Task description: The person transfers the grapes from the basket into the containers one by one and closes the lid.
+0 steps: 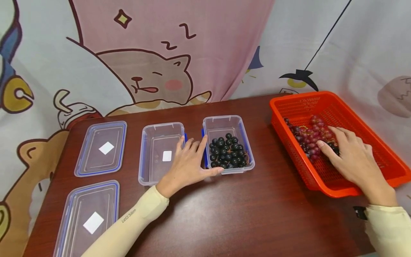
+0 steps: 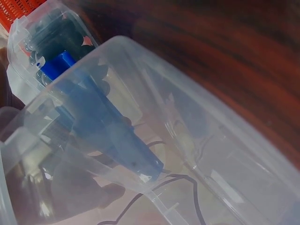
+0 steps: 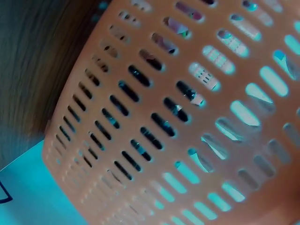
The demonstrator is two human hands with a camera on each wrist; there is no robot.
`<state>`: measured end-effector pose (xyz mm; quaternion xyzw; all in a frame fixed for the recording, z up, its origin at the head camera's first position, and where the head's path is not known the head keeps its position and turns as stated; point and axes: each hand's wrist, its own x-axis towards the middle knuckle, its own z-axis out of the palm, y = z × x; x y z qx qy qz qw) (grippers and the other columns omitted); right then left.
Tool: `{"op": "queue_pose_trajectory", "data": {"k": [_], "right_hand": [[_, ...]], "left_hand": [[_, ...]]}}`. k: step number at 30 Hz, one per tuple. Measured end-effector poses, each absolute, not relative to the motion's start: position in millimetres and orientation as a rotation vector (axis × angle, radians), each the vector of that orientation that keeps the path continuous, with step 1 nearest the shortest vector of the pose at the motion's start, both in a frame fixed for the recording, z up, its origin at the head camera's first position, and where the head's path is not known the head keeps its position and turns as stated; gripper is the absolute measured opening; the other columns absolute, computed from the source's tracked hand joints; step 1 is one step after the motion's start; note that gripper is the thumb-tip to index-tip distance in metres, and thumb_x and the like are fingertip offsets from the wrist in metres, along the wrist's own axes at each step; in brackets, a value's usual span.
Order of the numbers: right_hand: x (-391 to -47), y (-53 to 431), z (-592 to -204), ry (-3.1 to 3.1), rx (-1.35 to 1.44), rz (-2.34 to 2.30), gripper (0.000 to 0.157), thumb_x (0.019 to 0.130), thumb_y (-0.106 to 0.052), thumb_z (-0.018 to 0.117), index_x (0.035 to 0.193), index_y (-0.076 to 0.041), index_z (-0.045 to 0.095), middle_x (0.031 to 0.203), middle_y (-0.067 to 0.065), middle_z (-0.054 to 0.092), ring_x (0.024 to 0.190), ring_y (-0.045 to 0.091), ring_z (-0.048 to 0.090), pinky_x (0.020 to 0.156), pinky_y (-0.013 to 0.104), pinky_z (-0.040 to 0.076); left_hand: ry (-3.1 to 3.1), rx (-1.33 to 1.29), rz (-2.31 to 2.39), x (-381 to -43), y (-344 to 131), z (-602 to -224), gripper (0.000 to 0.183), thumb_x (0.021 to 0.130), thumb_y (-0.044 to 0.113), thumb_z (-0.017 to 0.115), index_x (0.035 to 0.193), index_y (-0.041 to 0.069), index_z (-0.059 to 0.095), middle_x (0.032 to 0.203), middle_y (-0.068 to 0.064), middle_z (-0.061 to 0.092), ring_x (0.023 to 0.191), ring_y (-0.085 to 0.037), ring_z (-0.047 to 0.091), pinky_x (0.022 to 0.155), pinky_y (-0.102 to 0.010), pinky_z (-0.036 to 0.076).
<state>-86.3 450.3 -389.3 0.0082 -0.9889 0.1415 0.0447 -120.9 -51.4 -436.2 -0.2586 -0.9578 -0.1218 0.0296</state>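
Note:
My left hand (image 1: 189, 160) spreads its fingers over the gap between two clear containers. Its thumb touches the front rim of the container (image 1: 251, 157) holding dark grapes (image 1: 228, 151), and the index finger lies at that box's left edge. Left of it stands another clear container (image 1: 153, 142), with a white label (image 1: 167, 156) and no fruit inside. In the red basket (image 1: 289, 153), my right hand (image 1: 356, 157) lies over the fruit, thumb and index finger apart. Red grapes (image 1: 316, 134) lie beside the fingertips; darker ones show under the palm. The other right fingertips are hidden.
Two clear lids with blue seals, an upper lid (image 1: 102, 148) and a lower lid (image 1: 90, 214), lie at the table's left, each bearing a white label. A printed curtain (image 1: 224, 46) hangs behind the brown table (image 1: 218, 214). The slotted basket wall (image 3: 154, 108) fills most of the right wrist view.

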Motion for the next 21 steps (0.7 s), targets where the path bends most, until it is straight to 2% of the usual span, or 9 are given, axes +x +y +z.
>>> {"op": "queue_pose_trajectory", "data": {"k": [9,16,21], "right_hand": [[-86,458,-394,-3.094,-0.041,0.387,0.088,0.110,-0.054,0.058,0.171,-0.001,0.024,0.159,0.046,0.026,0.135,0.071,0.027,0.099,0.089,0.018],[-85,464,-397,-3.129,-0.119,0.307,0.098,0.107,-0.062,0.060,0.168,0.004,0.022,0.154,0.049,0.022,0.132,0.072,0.025,0.093,0.088,0.025],[-86,469,-398,-3.162,-0.171,0.289,0.104,0.105,-0.064,0.062,0.167,0.007,0.018,0.151,0.051,0.019,0.131,0.073,0.024,0.094,0.091,0.025]], "left_hand": [[-2.967,-0.804,-0.386,-120,-52,-436,0.123,0.088,0.094,0.053,0.174,0.009,0.028,0.154,-0.019,0.060,0.144,-0.039,0.050,0.129,-0.064,0.008],[-2.957,-0.811,-0.390,-120,-51,-435,0.124,0.088,0.094,0.053,0.173,0.008,0.029,0.152,-0.019,0.061,0.143,-0.038,0.051,0.129,-0.063,0.007],[-2.970,-0.803,-0.376,-120,-52,-436,0.124,0.088,0.095,0.052,0.174,0.009,0.027,0.153,-0.018,0.061,0.144,-0.037,0.051,0.129,-0.063,0.006]]}}
